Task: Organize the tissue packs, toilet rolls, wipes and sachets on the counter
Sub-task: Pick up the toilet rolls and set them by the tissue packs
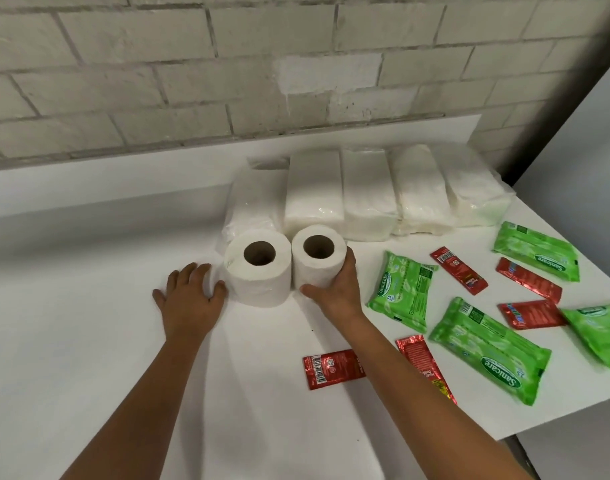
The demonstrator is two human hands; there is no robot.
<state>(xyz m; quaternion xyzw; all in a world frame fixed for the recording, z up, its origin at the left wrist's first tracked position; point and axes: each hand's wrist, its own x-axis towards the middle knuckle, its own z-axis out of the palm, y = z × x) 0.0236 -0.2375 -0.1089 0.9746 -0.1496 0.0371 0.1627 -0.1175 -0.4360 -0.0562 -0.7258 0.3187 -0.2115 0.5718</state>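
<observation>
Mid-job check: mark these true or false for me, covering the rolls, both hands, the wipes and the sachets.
1. Both toilet rolls stand upright, side by side. True: left roll, right roll.
2. The right hand has a grip on the right roll. True.
3. The left hand holds a sachet. False: it lies flat on the counter.
4. The green wipes packs are stacked. False: they lie scattered.
5. The red sachets are scattered. True.
</observation>
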